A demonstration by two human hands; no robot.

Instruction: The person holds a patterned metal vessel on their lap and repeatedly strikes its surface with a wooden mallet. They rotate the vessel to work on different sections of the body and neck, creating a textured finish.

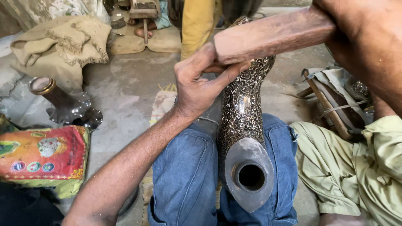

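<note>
An engraved metal vase (243, 113) with a fine scroll pattern lies between my knees in blue jeans, its open mouth (250, 177) toward me. My left hand (201, 81) rests on the vase's upper body, with its fingers closed around the end of a thick wooden stick (272, 35). That stick runs up to the right, where my right hand (368, 33) grips its other end. The far end of the vase is hidden behind the stick and hand.
Another metal vase (63, 102) lies on the concrete floor at left. A colourful printed sack (44, 157) is at lower left. Folded beige cloth (63, 39) sits at upper left. A wooden frame with cloth (331, 104) stands at right. Another person's foot (144, 31) shows at top.
</note>
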